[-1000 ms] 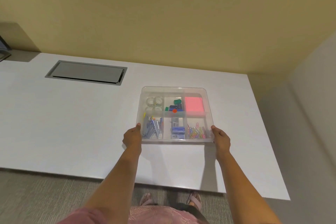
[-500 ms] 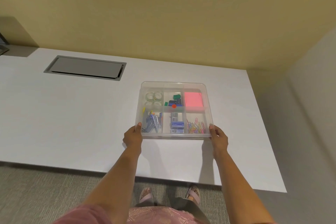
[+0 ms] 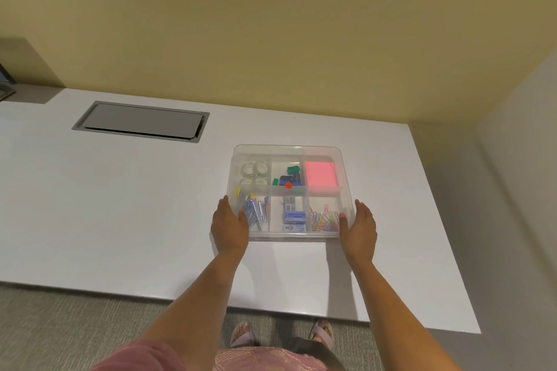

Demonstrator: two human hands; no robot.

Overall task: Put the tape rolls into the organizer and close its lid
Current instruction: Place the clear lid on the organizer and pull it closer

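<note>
I see the clear plastic six-compartment organizer sitting flat on the white rectangular table, toward its right half, with the transparent lid lying over the top. The four clear tape rolls sit together in the far-left compartment, in two pairs. Next to them, the far-middle compartment holds green and dark blue clips, and the far-right one a pink pad of sticky notes. In the near row I make out blue and silver staplers or clips at left, small blue boxes in the middle, and coloured paper clips at right.

My left hand lies at the near-left corner of the box, fingers stretched out and together, palm facing the side wall; my right hand mirrors it at the near-right corner. Both are flat and spread, gripping nothing; I cannot tell whether the palms press the walls. A grey recessed cable hatch lies far left on the tabletop.
</note>
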